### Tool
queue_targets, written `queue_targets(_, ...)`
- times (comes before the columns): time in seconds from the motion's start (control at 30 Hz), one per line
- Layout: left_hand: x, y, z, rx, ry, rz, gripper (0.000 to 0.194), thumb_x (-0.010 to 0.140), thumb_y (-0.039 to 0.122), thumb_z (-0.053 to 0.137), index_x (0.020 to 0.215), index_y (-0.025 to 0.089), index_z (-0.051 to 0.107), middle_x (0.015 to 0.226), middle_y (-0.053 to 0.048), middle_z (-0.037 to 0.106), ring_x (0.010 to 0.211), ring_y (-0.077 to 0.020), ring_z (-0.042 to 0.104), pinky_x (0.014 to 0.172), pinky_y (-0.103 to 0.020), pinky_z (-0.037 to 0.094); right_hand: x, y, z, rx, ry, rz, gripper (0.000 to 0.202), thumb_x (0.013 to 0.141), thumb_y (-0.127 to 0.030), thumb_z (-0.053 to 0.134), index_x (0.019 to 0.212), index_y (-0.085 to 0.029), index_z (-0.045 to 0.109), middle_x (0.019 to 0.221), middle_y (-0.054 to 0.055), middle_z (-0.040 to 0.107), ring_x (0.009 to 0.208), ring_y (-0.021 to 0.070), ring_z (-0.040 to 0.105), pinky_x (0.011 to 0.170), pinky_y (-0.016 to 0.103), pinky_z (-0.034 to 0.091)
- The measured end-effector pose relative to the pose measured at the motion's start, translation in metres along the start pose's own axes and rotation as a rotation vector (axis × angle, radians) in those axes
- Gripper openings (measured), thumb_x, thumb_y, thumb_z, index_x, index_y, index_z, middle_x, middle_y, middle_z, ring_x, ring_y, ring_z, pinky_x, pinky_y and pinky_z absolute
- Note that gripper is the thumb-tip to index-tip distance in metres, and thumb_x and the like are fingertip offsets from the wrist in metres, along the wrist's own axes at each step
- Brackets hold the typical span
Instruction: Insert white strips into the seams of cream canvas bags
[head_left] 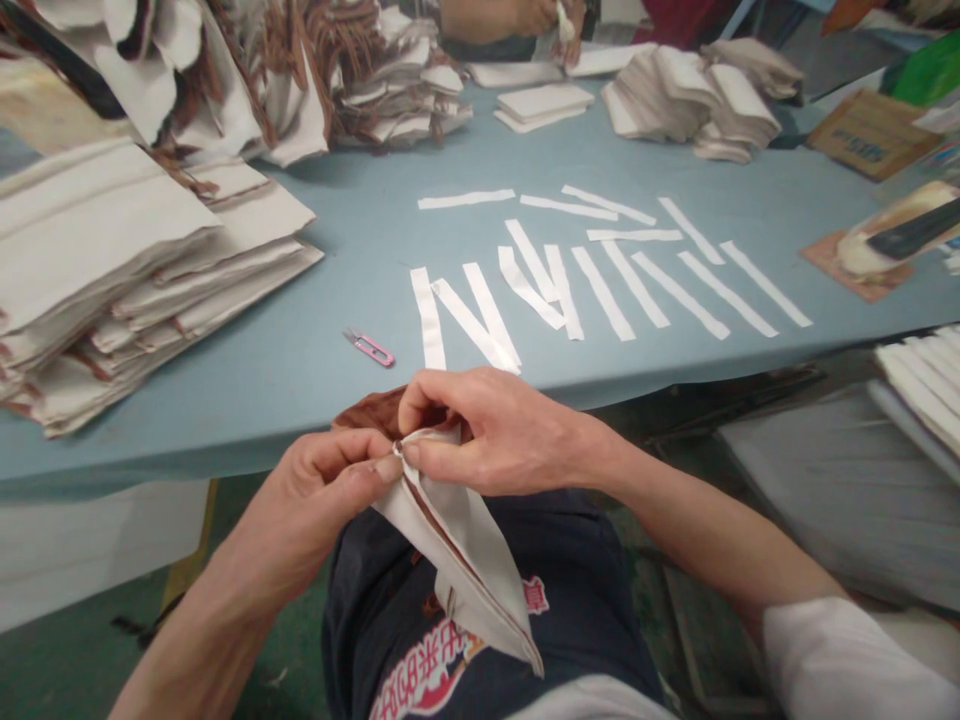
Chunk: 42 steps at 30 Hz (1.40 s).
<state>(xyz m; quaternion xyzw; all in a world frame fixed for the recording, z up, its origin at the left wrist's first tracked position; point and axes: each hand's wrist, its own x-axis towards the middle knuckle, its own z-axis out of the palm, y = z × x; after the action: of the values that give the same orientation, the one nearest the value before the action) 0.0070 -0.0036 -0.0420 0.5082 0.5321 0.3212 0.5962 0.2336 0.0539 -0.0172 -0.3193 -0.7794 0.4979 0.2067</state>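
Over my lap, at the table's front edge, I hold a white leather piece [465,560] with brown edges and a brown underside. My left hand [330,485] pinches its upper corner between thumb and fingertips. Right beside it, my right hand [487,430] grips the same piece, its thumb almost touching my left thumb. The rest of the piece hangs down in a point over my dark apron [570,560]. Brown material [371,410] shows behind my fingers against the table edge. Pink thread snips [371,348] lie on the table just beyond my hands.
Several white strips [604,293] are spread over the blue-green table [352,250]. Stacks of white pieces [112,240] stand at the left, more [690,95] at the back. A brush-like tool [900,235] lies on a brown board at right. Another person's hand [566,25] shows across the table.
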Motion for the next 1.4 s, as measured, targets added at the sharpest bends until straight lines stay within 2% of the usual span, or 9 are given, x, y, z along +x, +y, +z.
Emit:
queue_targets(0.1, -0.004, 0.004, -0.003, 0.013, 0.033, 0.014, 0.027, 0.084, 0.04, 0.084, 0.067, 0.02, 0.079, 0.065, 0.003, 0.072, 0.064, -0.0125, 0.06, 0.063, -0.02, 0.051, -0.01, -0.001, 0.001, -0.09, 0.212, -0.131, 0.009, 0.096, -0.027, 0.071, 0.099, -0.02, 0.065, 0.1, 0.003, 0.074, 0.091, 0.0173, 0.064, 0.084, 0.031, 0.046)
queue_targets(0.17, -0.006, 0.007, -0.003, 0.03, 0.048, 0.044, 0.026, 0.086, 0.04, 0.084, 0.07, 0.019, 0.081, 0.067, 0.004, 0.074, 0.063, -0.0116, 0.061, 0.062, -0.019, 0.051, -0.017, -0.004, 0.003, -0.155, 0.245, -0.19, 0.009, 0.097, -0.027, 0.071, 0.093, -0.02, 0.066, 0.096, 0.003, 0.076, 0.088, 0.0168, 0.064, 0.083, 0.03, 0.047)
queue_targets(0.27, -0.007, 0.01, 0.0, 0.073, 0.071, 0.084, 0.028, 0.088, 0.04, 0.084, 0.071, 0.019, 0.081, 0.068, 0.003, 0.077, 0.062, -0.0115, 0.064, 0.06, -0.018, 0.052, -0.023, -0.008, 0.01, -0.202, 0.186, -0.149, 0.014, 0.098, -0.025, 0.07, 0.086, -0.02, 0.066, 0.083, 0.0, 0.074, 0.075, 0.0138, 0.061, 0.075, 0.028, 0.044)
queue_targets(0.43, -0.01, 0.011, 0.004, 0.088, 0.111, 0.072, 0.028, 0.087, 0.042, 0.084, 0.069, 0.02, 0.081, 0.069, 0.0, 0.081, 0.061, -0.014, 0.068, 0.058, -0.019, 0.055, -0.021, -0.008, 0.015, -0.134, 0.117, 0.002, 0.012, 0.102, -0.02, 0.07, 0.091, -0.017, 0.072, 0.079, -0.001, 0.075, 0.068, 0.0107, 0.06, 0.068, 0.024, 0.041)
queue_targets(0.6, -0.017, 0.011, 0.003, 0.117, 0.107, 0.086, 0.028, 0.087, 0.041, 0.083, 0.067, 0.022, 0.081, 0.064, 0.001, 0.078, 0.057, -0.0127, 0.066, 0.056, -0.017, 0.053, -0.02, -0.01, 0.008, -0.076, 0.034, -0.006, 0.014, 0.104, -0.016, 0.074, 0.09, -0.014, 0.075, 0.072, -0.004, 0.068, 0.064, 0.0086, 0.055, 0.066, 0.023, 0.038)
queue_targets(0.77, -0.017, 0.012, 0.006, 0.163, 0.132, 0.121, 0.029, 0.089, 0.042, 0.078, 0.068, 0.022, 0.08, 0.065, 0.001, 0.08, 0.058, -0.013, 0.068, 0.056, -0.017, 0.052, -0.023, -0.015, 0.011, -0.152, 0.076, 0.017, 0.014, 0.104, -0.014, 0.074, 0.09, -0.014, 0.075, 0.074, -0.004, 0.071, 0.065, 0.0085, 0.055, 0.067, 0.024, 0.036)
queue_targets(0.9, -0.014, 0.013, 0.008, 0.199, 0.162, 0.149, 0.029, 0.09, 0.041, 0.077, 0.068, 0.021, 0.08, 0.067, 0.001, 0.08, 0.06, -0.0135, 0.071, 0.057, -0.017, 0.053, -0.026, -0.02, 0.014, -0.305, 0.13, 0.015, 0.017, 0.101, -0.013, 0.075, 0.084, -0.015, 0.075, 0.068, -0.005, 0.065, 0.061, 0.0082, 0.046, 0.063, 0.026, 0.03)
queue_targets(1.17, -0.017, 0.012, 0.007, 0.176, 0.127, 0.132, 0.03, 0.091, 0.042, 0.077, 0.069, 0.021, 0.079, 0.066, 0.001, 0.081, 0.059, -0.0136, 0.072, 0.057, -0.016, 0.056, -0.022, -0.02, 0.004, -0.183, 0.035, -0.036, 0.022, 0.107, -0.014, 0.074, 0.086, -0.012, 0.078, 0.068, -0.006, 0.064, 0.06, 0.0062, 0.051, 0.064, 0.023, 0.034)
queue_targets(1.4, -0.017, 0.008, 0.007, 0.239, 0.172, 0.141, 0.028, 0.09, 0.043, 0.077, 0.072, 0.023, 0.085, 0.07, 0.0, 0.084, 0.061, -0.015, 0.075, 0.059, -0.017, 0.057, -0.024, -0.022, 0.01, -0.356, 0.063, 0.003, 0.024, 0.107, -0.015, 0.07, 0.084, -0.014, 0.076, 0.069, -0.004, 0.066, 0.062, 0.0084, 0.048, 0.063, 0.026, 0.029)
